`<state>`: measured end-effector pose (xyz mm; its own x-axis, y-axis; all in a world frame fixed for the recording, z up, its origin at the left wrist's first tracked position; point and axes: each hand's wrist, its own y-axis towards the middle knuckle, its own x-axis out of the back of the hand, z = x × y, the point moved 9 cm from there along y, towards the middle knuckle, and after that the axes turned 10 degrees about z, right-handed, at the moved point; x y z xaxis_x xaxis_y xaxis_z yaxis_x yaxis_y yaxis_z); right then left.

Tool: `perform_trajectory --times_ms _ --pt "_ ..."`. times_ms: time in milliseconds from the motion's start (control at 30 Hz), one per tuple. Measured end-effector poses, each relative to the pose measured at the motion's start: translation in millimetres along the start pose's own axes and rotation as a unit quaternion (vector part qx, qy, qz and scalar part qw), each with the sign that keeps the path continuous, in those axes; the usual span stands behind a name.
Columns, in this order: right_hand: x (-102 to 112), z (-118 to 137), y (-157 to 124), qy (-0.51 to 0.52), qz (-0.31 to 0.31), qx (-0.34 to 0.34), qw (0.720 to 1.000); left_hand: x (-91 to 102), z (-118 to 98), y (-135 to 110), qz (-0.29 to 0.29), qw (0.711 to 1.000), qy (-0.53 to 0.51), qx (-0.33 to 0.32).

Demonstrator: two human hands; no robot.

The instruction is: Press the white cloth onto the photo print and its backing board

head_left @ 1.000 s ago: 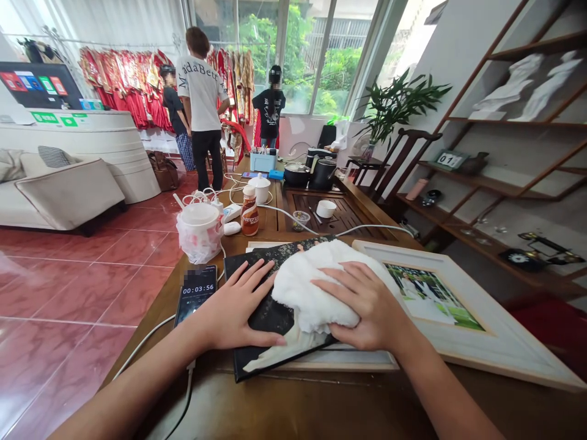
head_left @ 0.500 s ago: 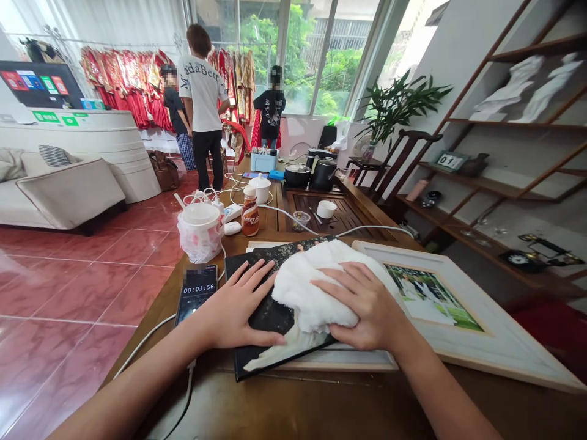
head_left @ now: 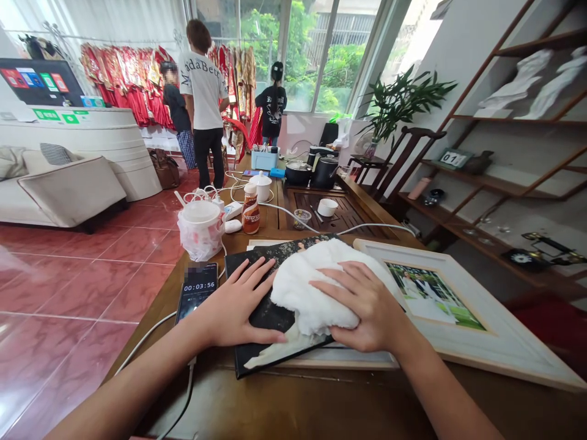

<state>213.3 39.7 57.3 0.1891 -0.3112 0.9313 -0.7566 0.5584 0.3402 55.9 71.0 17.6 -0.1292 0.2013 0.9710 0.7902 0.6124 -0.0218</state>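
My left hand lies flat with spread fingers on the left part of a dark picture panel. My right hand is curled over a bunched white cloth, gripping it against the panel's surface. The cloth hides much of the picture; a pale shape shows at its lower edge. Beneath the panel lies a white frame, mostly covered. Right of my right hand, a larger white picture frame holds a photo of people on grass.
A phone with a cable lies left of my left hand. Beyond are a bagged white tub, a brown-labelled bottle, a lidded white cup, a white bowl and black pots. Several people stand near clothes racks.
Both hands stay nearly in place, the right still on the cloth. In the background, the person at the left leans further toward the clothes, and the view has shifted slightly.
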Motion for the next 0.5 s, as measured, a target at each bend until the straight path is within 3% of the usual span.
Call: perform_trajectory --times_ms 233,500 --pt "-4.9 28.6 6.9 0.033 0.005 0.037 0.999 -0.2 -0.5 0.4 -0.013 1.0 0.003 -0.019" --pt "-5.3 -9.2 -1.5 -0.019 0.002 -0.041 0.999 1.8 -0.7 -1.4 -0.016 1.0 -0.002 -0.008"
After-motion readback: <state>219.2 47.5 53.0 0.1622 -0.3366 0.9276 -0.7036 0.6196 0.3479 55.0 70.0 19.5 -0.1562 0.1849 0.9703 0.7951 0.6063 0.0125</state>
